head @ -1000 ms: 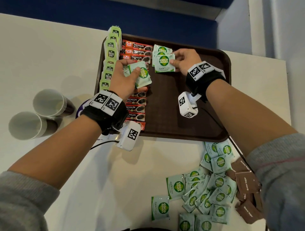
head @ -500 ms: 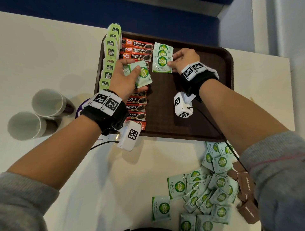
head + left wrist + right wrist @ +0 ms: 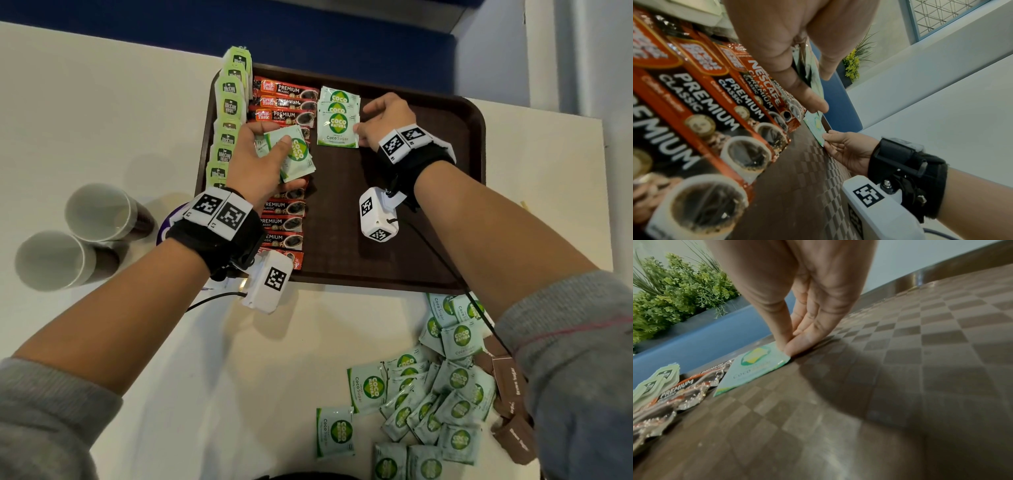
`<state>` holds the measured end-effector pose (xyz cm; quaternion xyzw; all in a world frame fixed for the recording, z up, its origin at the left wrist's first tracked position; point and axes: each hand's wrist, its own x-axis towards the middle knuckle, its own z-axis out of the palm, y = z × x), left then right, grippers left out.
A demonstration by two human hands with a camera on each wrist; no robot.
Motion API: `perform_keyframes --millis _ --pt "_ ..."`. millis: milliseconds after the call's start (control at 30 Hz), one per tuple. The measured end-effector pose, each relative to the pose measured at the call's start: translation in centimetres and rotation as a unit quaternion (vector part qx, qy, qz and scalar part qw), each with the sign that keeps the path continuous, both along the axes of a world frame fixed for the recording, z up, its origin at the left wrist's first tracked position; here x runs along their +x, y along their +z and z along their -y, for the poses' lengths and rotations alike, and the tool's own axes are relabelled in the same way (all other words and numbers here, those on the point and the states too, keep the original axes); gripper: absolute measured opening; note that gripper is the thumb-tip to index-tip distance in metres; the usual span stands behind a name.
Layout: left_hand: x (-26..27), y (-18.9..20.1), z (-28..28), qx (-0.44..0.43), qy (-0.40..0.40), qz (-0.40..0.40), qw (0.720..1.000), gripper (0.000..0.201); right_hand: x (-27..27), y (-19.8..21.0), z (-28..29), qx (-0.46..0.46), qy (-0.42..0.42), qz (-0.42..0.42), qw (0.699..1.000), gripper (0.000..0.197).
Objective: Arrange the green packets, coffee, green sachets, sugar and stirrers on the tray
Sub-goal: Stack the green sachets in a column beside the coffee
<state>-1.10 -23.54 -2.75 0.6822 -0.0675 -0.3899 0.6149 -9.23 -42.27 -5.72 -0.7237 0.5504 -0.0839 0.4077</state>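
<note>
**Q:** White tabletop, blue panel behind it, a potted green plant further back: what sits on this surface?

**A:** A brown tray with a checkered floor. Along its left edge stand green tea packets; beside them runs a column of red coffee sticks. Two paper cups lie on the table to the left, apart from the tray.

**Q:** Why is the right hand placed so?

**A:** Its thumb and fingertips pinch the right edge of the front green sachet, which overlaps two others at the tray's far end. The grip presumably squares the sachet into a third, shingled column next to the coffee.

**Q:** And the left hand?

**A:** It grips a small stack of sachets above the coffee column, thumb on top, probably as a supply to feed the row.

**Q:** What remains?

**A:** A loose heap of green sachets and brown sugar packets lies on the table near the tray's near right corner. Stirrers cannot be identified.
</note>
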Motion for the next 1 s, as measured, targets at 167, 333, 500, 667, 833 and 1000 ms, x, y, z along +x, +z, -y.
perform_keyframes --millis 167,333,500,667,833,1000 --pt "-0.1 0.0 0.0 0.002 0.001 0.000 1.000 0.017 0.1 0.3 -0.2 0.012 -0.003 0.002 1.000 0.032" --pt "0.0 0.2 0.0 0.000 0.001 -0.009 1.000 0.017 0.1 0.6 -0.6 0.022 -0.016 0.010 1.000 0.027" --pt "-0.2 0.3 0.0 -0.008 -0.006 -0.009 1.000 0.024 -0.5 1.2 -0.7 0.007 -0.015 0.016 1.000 0.025" --pt "-0.3 0.7 -0.2 -0.018 -0.024 0.000 1.000 0.030 -0.5 2.5 -2.2 0.021 0.062 0.059 0.996 0.023" --pt "-0.5 1.1 -0.5 -0.022 -0.049 0.024 0.998 0.033 -0.3 4.3 -4.5 0.124 0.201 0.095 0.967 0.022" --pt "-0.8 1.1 -0.7 -0.017 -0.058 0.043 0.997 0.033 -0.2 5.1 -4.8 0.151 0.237 0.114 0.953 0.013"
